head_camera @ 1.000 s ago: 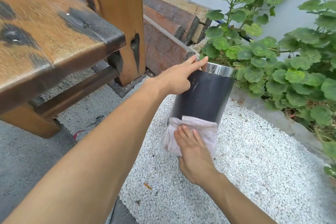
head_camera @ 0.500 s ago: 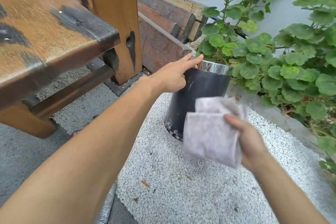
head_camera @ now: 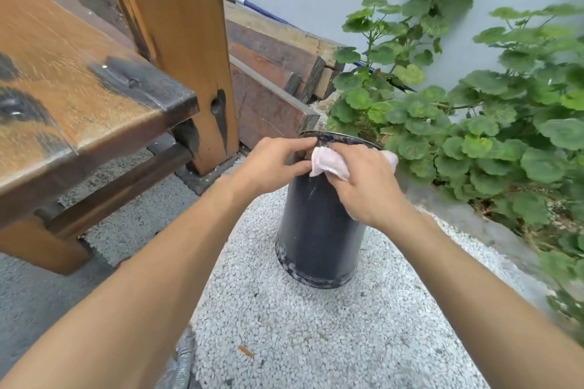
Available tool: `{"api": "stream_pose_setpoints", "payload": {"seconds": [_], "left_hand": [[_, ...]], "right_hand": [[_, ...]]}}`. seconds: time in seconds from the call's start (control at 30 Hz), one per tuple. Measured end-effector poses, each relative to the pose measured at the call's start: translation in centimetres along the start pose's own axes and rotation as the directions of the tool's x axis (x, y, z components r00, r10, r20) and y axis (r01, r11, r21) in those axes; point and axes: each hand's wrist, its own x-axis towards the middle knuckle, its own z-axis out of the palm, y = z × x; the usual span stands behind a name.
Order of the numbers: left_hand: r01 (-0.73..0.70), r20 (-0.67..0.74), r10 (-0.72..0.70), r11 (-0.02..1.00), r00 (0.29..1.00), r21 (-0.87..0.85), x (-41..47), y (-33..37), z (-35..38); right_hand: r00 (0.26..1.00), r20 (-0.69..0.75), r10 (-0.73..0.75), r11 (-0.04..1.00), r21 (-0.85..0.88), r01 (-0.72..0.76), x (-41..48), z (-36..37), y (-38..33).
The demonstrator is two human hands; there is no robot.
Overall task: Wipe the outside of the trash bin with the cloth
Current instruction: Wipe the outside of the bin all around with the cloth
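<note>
A black round trash bin [head_camera: 319,230] with a shiny metal rim stands upright on white gravel, its lower edge scuffed and dusty. My left hand [head_camera: 275,164] grips the bin's upper left side near the rim. My right hand [head_camera: 366,183] presses a pale pinkish cloth [head_camera: 327,162] against the top of the bin's near side, just under the rim. Most of the cloth is hidden under my right hand; a small corner shows past the bin's right edge.
A wooden bench [head_camera: 79,98] with a thick post [head_camera: 186,50] stands close on the left. Stacked timber [head_camera: 278,63] lies behind the bin. Leafy green plants [head_camera: 474,123] crowd the right side along a grey wall. White gravel [head_camera: 316,325] spreads in front.
My right hand, which held the cloth in the air beside the bin, has come up and pressed it onto the bin's top near the rim. My left hand has closed round the upper side.
</note>
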Motion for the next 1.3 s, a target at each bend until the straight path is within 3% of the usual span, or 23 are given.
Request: {"api": "stream_pose_setpoints", "payload": {"seconds": [0.07,0.17,0.3,0.5,0.77,0.9,1.03,1.1,1.2,1.3], "left_hand": [[-0.018,0.040,0.017,0.999,0.999,0.029,-0.4,-0.5,-0.3],[-0.045,0.151,0.033,0.996,0.988,0.079,-0.9,-1.2,-0.9],[-0.179,0.257,0.125,0.963,0.958,0.201,-0.9,-0.8,-1.4],[-0.235,0.214,0.209,0.967,0.954,0.102,-0.8,1.8,-2.1],[-0.188,0.290,0.196,0.981,0.937,-0.055,-2.4,5.5,-4.2],[-0.240,0.238,0.248,0.969,0.939,-0.062,-2.9,7.5,-3.3],[-0.266,0.150,0.255,0.963,0.955,0.052,-1.7,8.5,-1.8],[-0.232,0.158,0.212,0.964,0.964,0.125,-1.0,7.9,-0.8],[-0.133,0.154,0.105,0.974,0.982,0.186,-0.2,5.6,1.1],[-0.057,0.106,0.036,0.978,0.994,0.202,0.7,4.4,3.0]], "right_hand": [[0.998,-0.003,0.068,0.995,-0.073,-0.068,-0.3,0.7,0.0],[0.998,0.053,0.029,0.992,-0.122,-0.022,-1.1,1.1,-0.9],[0.991,0.130,-0.020,0.999,-0.046,0.026,-2.3,0.1,-0.2],[0.998,0.018,-0.060,0.988,0.143,0.057,-3.6,-6.6,2.2],[0.969,0.242,-0.045,0.861,0.501,-0.085,-5.0,-12.5,3.6],[0.980,0.188,-0.063,0.897,0.441,-0.027,-5.0,-12.7,5.7],[0.998,0.011,0.060,0.951,0.303,-0.061,-4.6,-10.5,7.3],[0.985,-0.097,0.143,0.937,0.334,-0.103,-5.0,-8.5,7.5],[0.933,-0.145,0.328,0.844,0.488,-0.221,-5.5,-5.4,7.9],[0.875,-0.079,0.478,0.692,0.647,-0.320,-5.7,-2.5,7.8]]}}
